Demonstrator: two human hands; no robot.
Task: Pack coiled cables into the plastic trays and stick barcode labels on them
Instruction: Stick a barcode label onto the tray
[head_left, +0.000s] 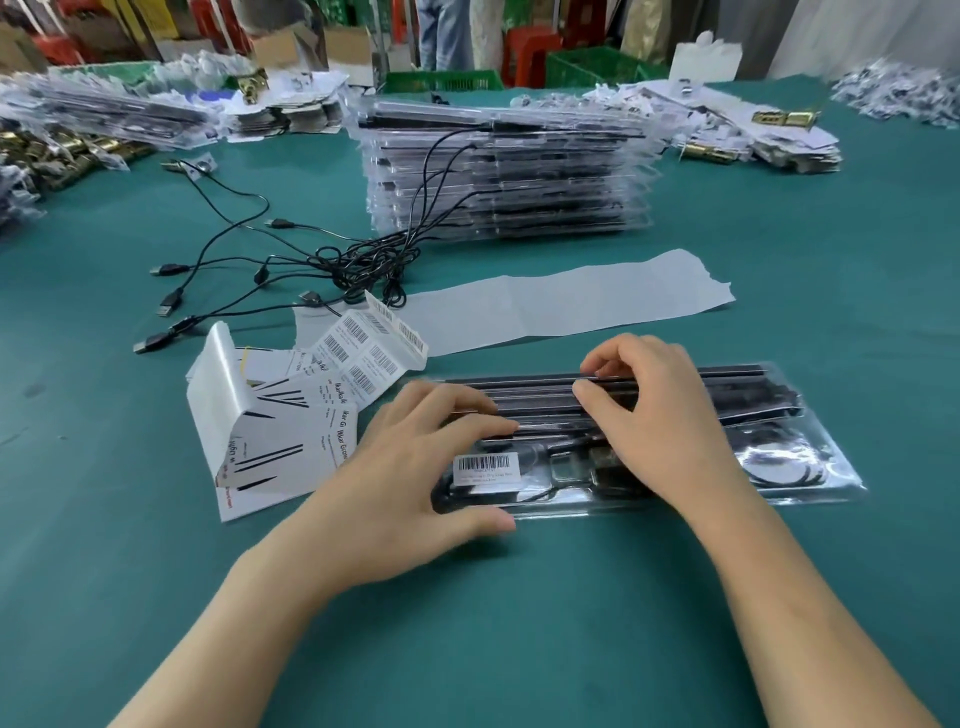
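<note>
fingers (457, 402) of left hand (415, 457) straight, close together, pressing flat on clear plastic tray (826, 457); right hand (649, 415) fingers curled, pinching a ridge on its far side. beneath, matte green table cloth (156, 519). behind, tall stack (509, 171) of glossy filled trays. tray rectangular, long axis left to right, holding black bars (727, 371), coiled cable (779, 467); white barcode label (485, 465) at left end.

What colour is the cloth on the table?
Teal green. The table cloth shows best in the head view.
</note>
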